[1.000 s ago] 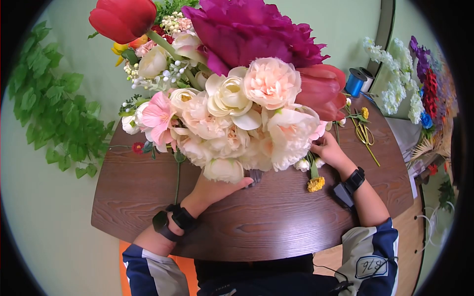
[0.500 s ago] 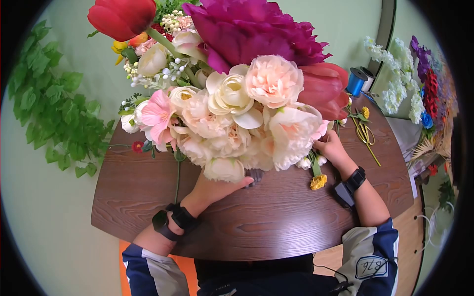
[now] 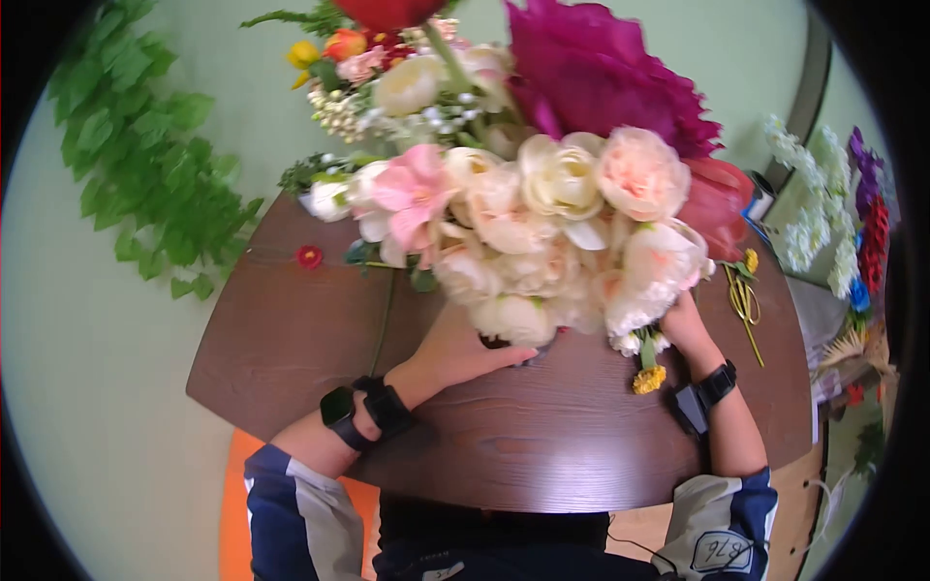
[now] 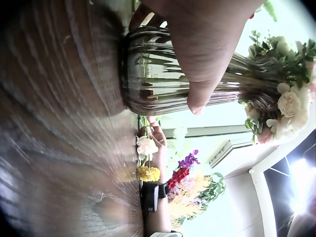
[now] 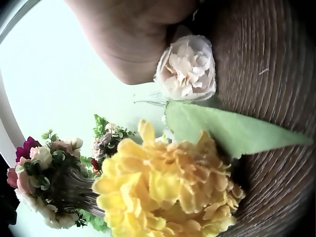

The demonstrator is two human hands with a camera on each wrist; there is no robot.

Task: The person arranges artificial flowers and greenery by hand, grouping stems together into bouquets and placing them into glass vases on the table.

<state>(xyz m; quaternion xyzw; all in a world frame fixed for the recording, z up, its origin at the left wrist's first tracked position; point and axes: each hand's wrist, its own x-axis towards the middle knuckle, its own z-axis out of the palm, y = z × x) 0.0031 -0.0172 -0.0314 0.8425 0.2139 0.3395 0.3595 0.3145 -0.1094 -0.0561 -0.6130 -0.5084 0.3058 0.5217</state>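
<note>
One glass vase (image 4: 150, 79), ribbed, standing on the bench (image 3: 504, 436); left hand (image 3: 448, 360) is wrapped round it, thumb across the near side, so I read those fingers as grasping the vase; stems show through the glass. Bouquet (image 3: 557, 261) fills the top, cream and pink in front, big magenta bloom (image 3: 610, 82) behind; it hides most of the vase from my head view.

Right hand (image 3: 686, 324) sits low at the bench, partly behind the bouquet's right edge as I see it; white flower (image 5: 186, 68) is just beside it, then green leaf (image 5: 227, 128) and yellow flower (image 5: 168, 187); fingertips are out of sight in my right wrist view and small in the left one, so I can't tell if those fingers hold a stem.

Around that: red bloom (image 3: 309, 257) left on the bench; yellow-tipped stems (image 3: 744, 295) at the right; vine (image 3: 155, 155) against the wall, left; white sprays (image 3: 809, 232) far right; black watch (image 3: 338, 406) on the left wrist.
</note>
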